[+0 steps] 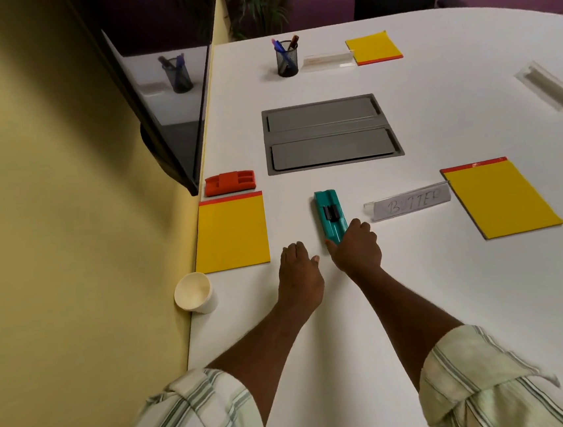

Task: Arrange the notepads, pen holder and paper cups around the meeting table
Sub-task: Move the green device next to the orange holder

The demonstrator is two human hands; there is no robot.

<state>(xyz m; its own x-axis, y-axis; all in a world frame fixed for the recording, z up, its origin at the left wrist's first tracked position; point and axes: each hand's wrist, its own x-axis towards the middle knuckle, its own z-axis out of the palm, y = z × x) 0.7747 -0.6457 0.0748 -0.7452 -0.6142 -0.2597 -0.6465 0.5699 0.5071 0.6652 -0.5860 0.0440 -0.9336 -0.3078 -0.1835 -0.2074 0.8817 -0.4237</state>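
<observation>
Striped sleeves [203, 413] sit nearest, both forearms reaching over the white bench [356, 361]. Left to right: one paper cup [194, 293] at the bench's left edge; a near-left notepad [231, 232] with a red stapler [229, 182] just behind; left hand [299, 273], fingers loosely curled, holding nothing; right hand [357, 247], fingers clamped on a teal stapler [330, 213]; a name card [408, 201]; a near-right notepad [500, 197]. Far side: one pen holder [287, 59], a third notepad [374, 47]. Yellow wall on the left.

A teal stapler [330, 216], red holder [230, 182], "BUTTER" nameplate [409, 202] and grey cable hatch [331, 132] sit on the table.
</observation>
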